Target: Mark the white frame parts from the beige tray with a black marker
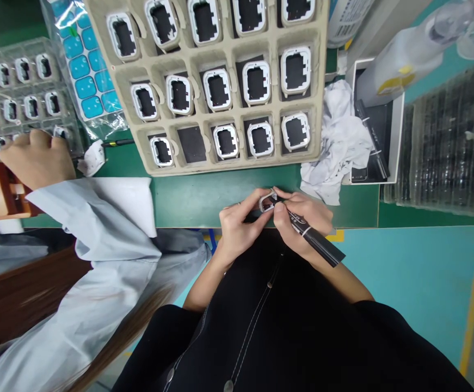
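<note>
Between the fingers of my left hand is a small white watch-case frame, held just over the table's near edge. My right hand grips a black marker pen, its tip end at the frame and its body slanting down to the right. The fingers hide part of the frame, so I cannot tell whether the tip touches it. Ahead of my hands lies a beige moulded tray with similar white frames in its pockets. One pocket in the nearest row shows only its dark lining.
Crumpled white cloth lies right of the tray, beside a white box with pens and a bottle. Stacked clear trays stand far right. At left, a co-worker's hand reaches over a clear tray; blue pads lie nearby.
</note>
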### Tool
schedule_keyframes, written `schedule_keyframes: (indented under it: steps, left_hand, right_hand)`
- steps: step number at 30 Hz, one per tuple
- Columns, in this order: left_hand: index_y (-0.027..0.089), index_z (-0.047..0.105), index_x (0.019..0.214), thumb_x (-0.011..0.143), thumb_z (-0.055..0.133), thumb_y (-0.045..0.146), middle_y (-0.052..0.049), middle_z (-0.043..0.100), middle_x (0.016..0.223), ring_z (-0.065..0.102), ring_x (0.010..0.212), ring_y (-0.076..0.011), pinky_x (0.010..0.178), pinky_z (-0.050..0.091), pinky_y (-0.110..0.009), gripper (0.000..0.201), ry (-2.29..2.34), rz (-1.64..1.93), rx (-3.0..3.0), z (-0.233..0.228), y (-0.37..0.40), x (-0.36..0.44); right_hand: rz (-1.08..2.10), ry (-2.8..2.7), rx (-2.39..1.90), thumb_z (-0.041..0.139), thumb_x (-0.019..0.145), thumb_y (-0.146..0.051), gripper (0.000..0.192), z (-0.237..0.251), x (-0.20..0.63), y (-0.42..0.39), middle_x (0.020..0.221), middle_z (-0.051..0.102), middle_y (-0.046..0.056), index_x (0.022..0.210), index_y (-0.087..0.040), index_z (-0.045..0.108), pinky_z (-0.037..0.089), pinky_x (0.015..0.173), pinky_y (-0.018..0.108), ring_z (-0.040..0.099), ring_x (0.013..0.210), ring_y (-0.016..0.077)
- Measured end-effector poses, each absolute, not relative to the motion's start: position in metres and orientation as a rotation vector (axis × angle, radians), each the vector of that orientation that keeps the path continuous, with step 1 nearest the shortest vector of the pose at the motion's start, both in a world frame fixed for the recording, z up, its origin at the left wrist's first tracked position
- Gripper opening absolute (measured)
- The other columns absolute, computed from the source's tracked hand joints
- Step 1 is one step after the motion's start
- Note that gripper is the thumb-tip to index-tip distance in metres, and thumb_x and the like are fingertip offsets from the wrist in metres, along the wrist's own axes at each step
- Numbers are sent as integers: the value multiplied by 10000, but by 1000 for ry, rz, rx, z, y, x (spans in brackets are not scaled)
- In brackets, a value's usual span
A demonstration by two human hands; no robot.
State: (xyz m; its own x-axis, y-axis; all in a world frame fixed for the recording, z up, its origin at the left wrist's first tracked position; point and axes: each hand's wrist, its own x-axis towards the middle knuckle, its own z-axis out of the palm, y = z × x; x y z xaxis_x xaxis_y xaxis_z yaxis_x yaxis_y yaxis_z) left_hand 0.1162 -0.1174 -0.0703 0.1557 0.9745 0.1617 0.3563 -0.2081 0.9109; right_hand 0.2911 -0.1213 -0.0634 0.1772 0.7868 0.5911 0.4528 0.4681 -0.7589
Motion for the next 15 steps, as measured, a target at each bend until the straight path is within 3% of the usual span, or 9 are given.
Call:
schedule_keyframes:
  steps: [10,15]
  left_hand:
    - [255,913,1365,1102,920,342,-4,945,1050,897,857,-160,879,746,-248,277,1318,1010,1713,-69,-118,116]
    - [264,914,1379,1099,929,337,6,935,1005,882,815,-151,844,736,-239,289,1301,1037,1739,-69,-117,116]
  right_hand:
    - [332,-1461,-1151,798,1038,-53,228,-61,290,-118,834,836,-48,980,-265,737,831,874,333,940,862,232]
    - [327,-1463,-1164,818,1027,-61,212,-60,291,-119,867,863,-30,1003,-265,761,816,819,305,960,948,255]
